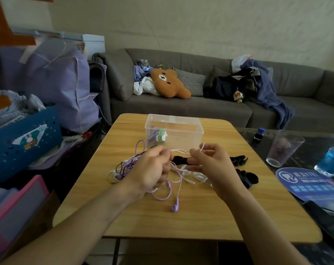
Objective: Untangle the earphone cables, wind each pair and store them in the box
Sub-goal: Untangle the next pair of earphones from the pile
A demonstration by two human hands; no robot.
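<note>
A tangle of earphone cables, purple, white and black, lies on the wooden table. My left hand grips a bunch of these cables above the table. My right hand pinches a white cable that runs taut between both hands. A purple earbud dangles from the bunch onto the table in front. Behind my hands stands a clear plastic box with a wound green and purple bundle inside.
Black hair clips or ties lie right of my hands. A plastic cup, a blue bottle and a small dark bottle stand on the dark table at right. A grey sofa is behind; bags and bins crowd the left.
</note>
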